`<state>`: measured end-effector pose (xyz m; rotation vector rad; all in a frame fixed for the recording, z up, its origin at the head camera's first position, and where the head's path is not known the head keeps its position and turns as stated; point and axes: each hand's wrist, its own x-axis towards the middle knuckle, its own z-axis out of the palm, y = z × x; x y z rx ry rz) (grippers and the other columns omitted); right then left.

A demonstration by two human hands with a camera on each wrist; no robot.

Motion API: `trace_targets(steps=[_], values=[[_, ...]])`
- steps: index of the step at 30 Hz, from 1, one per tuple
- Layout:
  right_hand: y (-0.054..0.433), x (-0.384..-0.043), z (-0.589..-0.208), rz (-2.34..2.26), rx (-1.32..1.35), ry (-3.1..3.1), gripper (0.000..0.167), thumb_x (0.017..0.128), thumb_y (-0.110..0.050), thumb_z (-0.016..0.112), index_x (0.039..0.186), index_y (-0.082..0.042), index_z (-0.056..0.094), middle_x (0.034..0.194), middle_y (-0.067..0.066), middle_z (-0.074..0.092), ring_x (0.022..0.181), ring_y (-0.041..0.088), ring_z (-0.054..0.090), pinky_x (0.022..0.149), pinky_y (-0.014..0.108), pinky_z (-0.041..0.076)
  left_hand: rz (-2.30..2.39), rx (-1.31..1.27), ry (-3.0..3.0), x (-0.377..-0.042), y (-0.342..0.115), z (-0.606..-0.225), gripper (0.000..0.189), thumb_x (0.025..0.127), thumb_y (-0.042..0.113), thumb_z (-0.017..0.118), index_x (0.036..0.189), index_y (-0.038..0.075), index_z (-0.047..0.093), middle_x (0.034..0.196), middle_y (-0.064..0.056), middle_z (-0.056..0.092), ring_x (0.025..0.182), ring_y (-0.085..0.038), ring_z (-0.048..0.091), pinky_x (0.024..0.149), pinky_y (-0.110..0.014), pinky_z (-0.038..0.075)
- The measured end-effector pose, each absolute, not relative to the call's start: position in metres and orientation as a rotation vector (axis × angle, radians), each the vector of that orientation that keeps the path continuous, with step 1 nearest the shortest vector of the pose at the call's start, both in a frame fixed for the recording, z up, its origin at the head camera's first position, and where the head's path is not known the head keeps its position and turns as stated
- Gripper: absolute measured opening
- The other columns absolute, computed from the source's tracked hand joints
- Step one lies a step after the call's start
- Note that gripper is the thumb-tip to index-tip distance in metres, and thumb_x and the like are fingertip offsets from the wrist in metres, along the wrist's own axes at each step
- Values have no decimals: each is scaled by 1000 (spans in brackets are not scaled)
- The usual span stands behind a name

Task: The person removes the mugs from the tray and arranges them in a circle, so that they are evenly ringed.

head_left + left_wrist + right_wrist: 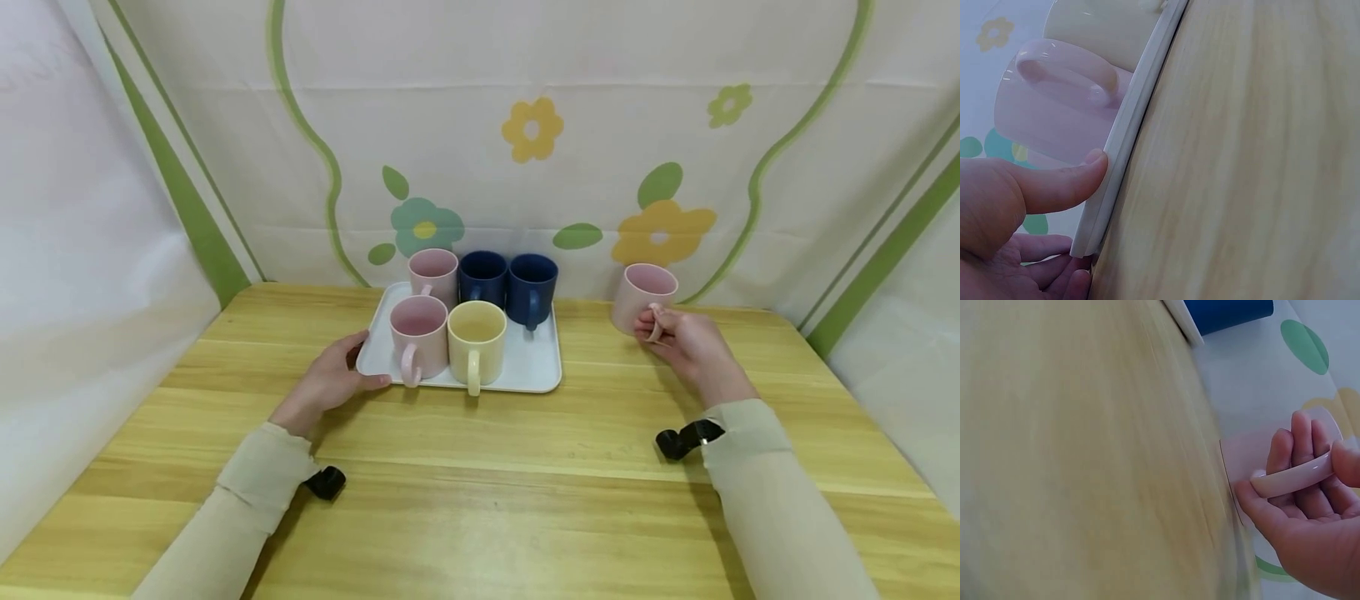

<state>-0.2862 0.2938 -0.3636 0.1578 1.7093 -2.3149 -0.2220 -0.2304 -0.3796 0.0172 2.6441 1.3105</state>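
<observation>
My left hand (335, 375) holds the near left corner of a white tray (536, 362). In the left wrist view its thumb (1072, 184) presses on the rim, and the other fingers reach the tray's side. On the tray stand a front pink mug (418, 350), a yellow mug (483, 350), a rear pink mug (433, 275) and two navy mugs, one in the middle (482, 287) and one at the right (528, 292). Away to the right, my right hand (693, 346) grips another pink mug (633, 300) by its handle (1294, 477). That mug is upright, close over the tabletop.
The wooden table (480, 500) spreads out in front of the tray and between it and the right-hand mug. A flowered curtain (465, 150) hangs right behind the table's far edge, with white cloth at both sides. Each wrist wears a black camera.
</observation>
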Motion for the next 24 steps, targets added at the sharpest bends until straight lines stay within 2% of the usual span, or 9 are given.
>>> trace_targets(steps=[12,18,24], values=[[296,-289,-359,-2231,144,1839,23,109,-22,60,101,-10,79,96,-2,78,97,11,75,92,27,63,1338,-10,2626,-221,-230,-379,100,93,20,83,168,-1,20,170,-28,33,154,-46,36,128,-61,30],[300,-282,-355,-2143,188,2022,19,104,-26,69,100,-11,80,98,-7,78,95,8,75,91,23,62,1335,-22,2630,-222,-229,-380,100,93,21,83,168,-1,21,170,-27,33,155,-45,36,129,-60,30],[290,-270,-347,-2015,377,2401,25,101,-32,73,112,-10,68,86,-18,72,83,0,71,77,15,61,1352,-48,2617,-221,-230,-380,100,93,21,83,169,1,21,171,-26,32,156,-44,35,130,-59,28]])
